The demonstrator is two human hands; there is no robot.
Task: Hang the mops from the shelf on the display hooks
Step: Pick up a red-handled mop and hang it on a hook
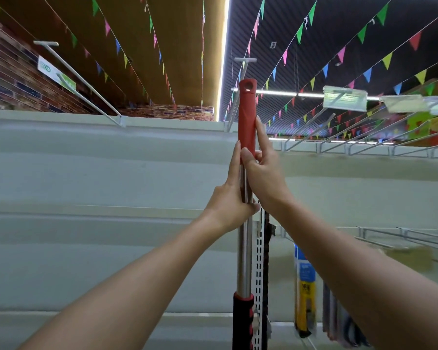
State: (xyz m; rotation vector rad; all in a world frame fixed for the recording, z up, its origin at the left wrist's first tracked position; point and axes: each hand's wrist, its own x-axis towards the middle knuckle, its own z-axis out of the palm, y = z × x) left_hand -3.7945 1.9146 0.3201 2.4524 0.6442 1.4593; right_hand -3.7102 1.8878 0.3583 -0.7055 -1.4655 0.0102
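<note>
Had the mop (245,223) held straight up with both hands. Left hand (228,200) was wrapped round the steel pole, fingers curled tight on it. Right hand (264,170) sat just above, where the red grip (247,117) starts: thumb pinching across the front, index finger lying straight up the side of the grip.

The hang hole (249,85) at the top was close under the hook (239,94) sticking out from the shelf top, but not on it yet as far as I could tell.

My take on doing this bit well: steer with the upper hand, lift with the lower one. Turn the hole to face the hook tip, then push the handle on along the hook. Don't let go until it hangs.
</note>
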